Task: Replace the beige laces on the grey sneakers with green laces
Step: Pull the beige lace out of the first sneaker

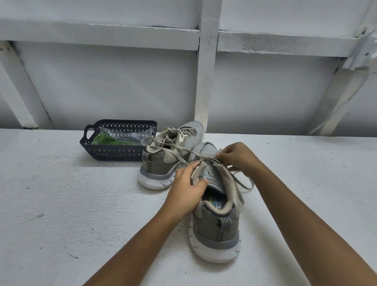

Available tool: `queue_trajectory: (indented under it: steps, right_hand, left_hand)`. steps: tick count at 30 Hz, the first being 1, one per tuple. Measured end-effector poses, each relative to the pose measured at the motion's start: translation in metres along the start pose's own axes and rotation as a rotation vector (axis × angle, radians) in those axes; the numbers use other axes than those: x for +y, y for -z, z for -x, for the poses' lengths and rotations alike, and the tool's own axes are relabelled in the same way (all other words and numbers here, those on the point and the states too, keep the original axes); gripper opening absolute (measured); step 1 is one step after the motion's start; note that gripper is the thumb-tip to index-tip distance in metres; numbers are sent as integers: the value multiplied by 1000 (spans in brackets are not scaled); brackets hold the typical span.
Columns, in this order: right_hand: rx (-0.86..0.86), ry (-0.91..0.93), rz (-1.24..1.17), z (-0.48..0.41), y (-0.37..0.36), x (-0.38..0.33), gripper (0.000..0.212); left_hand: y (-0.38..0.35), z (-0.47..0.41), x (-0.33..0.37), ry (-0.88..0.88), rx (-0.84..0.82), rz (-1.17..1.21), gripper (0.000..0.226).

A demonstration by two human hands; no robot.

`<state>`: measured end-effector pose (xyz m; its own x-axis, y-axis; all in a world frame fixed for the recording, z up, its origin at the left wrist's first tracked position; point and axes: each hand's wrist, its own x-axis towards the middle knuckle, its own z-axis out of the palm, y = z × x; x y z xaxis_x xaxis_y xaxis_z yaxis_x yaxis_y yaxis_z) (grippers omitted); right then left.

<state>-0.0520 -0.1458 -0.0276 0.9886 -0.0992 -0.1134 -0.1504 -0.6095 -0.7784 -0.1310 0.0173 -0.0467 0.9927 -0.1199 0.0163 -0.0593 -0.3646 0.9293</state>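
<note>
1. L hand grips near sneaker at collar edge; R hand pinches beige lace above tongue.
2. Far sneaker just beside, behind-left.
3. Basket w/ green laces near desk back edge; desk runs wide both sides.

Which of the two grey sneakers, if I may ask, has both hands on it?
The nearer grey sneaker, heel toward the camera: left hand grips its upper, right hand pinches its beige lace. The other sneaker stands untouched.
</note>
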Motion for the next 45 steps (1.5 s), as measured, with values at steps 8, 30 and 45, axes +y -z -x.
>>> queue_trajectory:
  steps: [8, 30, 45]
  right_hand:
    - [235, -58, -733, -12, 21, -17, 35]
    - [95, -68, -354, -3, 3, 2, 31]
    - [156, -83, -469, -4, 5, 4, 25]
  left_hand:
    - [-1, 0, -1, -6, 9, -1, 49]
    - [0, 0, -2, 0, 3, 11, 49]
    - [-1, 1, -1, -6, 13, 9, 48]
